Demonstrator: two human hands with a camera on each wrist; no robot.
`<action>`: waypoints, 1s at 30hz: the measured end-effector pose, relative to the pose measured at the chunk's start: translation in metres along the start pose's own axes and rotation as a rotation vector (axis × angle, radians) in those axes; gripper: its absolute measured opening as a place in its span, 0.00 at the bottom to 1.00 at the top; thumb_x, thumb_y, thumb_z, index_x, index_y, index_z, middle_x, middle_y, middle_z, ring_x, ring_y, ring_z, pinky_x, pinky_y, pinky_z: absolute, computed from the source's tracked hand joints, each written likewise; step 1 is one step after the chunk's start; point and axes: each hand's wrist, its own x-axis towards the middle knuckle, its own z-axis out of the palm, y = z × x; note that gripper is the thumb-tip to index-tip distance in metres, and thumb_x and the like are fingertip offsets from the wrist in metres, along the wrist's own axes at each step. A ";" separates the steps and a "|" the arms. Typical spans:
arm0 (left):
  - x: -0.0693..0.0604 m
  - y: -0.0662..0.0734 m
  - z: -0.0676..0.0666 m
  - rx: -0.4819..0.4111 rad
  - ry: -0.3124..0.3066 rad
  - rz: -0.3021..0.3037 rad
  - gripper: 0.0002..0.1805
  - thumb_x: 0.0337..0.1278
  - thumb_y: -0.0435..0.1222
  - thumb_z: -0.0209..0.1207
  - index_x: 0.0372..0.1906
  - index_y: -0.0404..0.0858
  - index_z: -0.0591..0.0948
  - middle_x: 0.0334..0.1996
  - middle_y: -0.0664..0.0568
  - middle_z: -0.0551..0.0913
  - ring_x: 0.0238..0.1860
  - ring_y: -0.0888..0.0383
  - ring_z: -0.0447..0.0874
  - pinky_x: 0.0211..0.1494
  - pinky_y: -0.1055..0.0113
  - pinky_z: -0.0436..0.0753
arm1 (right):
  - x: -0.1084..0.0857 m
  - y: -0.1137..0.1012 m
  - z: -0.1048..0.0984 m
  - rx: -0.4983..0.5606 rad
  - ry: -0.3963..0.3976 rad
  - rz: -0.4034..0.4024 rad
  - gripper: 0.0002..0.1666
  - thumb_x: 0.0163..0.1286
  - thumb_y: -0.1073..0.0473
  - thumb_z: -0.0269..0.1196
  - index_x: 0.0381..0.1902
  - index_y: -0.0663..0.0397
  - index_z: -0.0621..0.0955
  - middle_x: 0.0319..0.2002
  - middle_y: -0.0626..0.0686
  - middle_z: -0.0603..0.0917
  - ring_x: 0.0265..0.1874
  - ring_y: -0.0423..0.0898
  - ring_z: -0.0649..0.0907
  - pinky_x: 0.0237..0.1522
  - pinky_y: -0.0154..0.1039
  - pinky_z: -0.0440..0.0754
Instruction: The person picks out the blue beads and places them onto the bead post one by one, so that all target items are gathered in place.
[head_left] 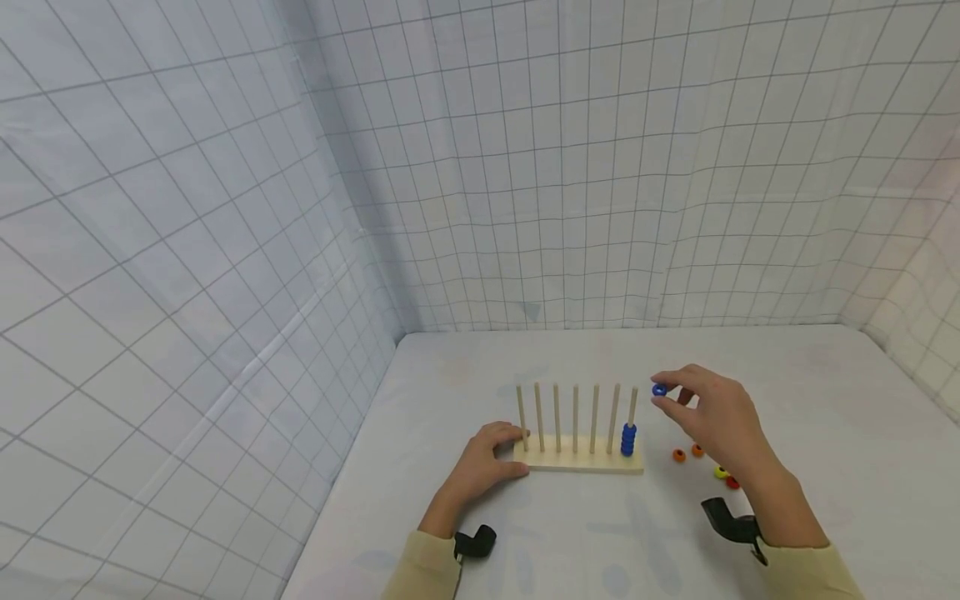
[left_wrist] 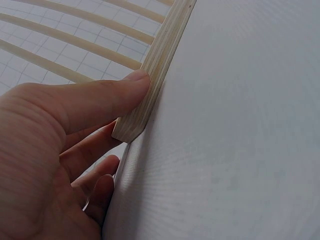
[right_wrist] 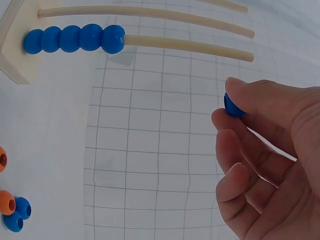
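My right hand pinches a blue bead between thumb and fingertips, just right of the top of the rightmost peg. In the right wrist view the bead stands apart from the peg ends, its hole showing. Several blue beads are stacked at the bottom of that peg. The row of bare pegs to its left rises from a pale wooden base. My left hand grips the base's left end, the thumb against its front edge; the other fingertips are partly hidden.
Loose beads lie on the white tabletop right of the base: orange, yellow, red, and blue ones in the right wrist view. Gridded white cloth hangs behind and at both sides.
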 end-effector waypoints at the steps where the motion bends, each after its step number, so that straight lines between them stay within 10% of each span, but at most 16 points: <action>1: 0.000 0.000 0.000 0.000 -0.001 -0.001 0.30 0.47 0.44 0.77 0.59 0.44 0.84 0.64 0.47 0.76 0.68 0.46 0.69 0.70 0.45 0.67 | 0.001 -0.001 -0.001 0.000 0.000 0.003 0.17 0.60 0.60 0.76 0.48 0.50 0.88 0.38 0.47 0.86 0.29 0.43 0.78 0.21 0.34 0.72; 30: 0.000 0.001 0.000 -0.010 -0.012 -0.006 0.30 0.47 0.44 0.77 0.59 0.46 0.84 0.64 0.51 0.76 0.68 0.49 0.69 0.70 0.48 0.67 | 0.004 -0.014 -0.010 0.015 0.035 -0.050 0.17 0.62 0.58 0.75 0.49 0.49 0.87 0.34 0.45 0.86 0.29 0.42 0.79 0.24 0.36 0.74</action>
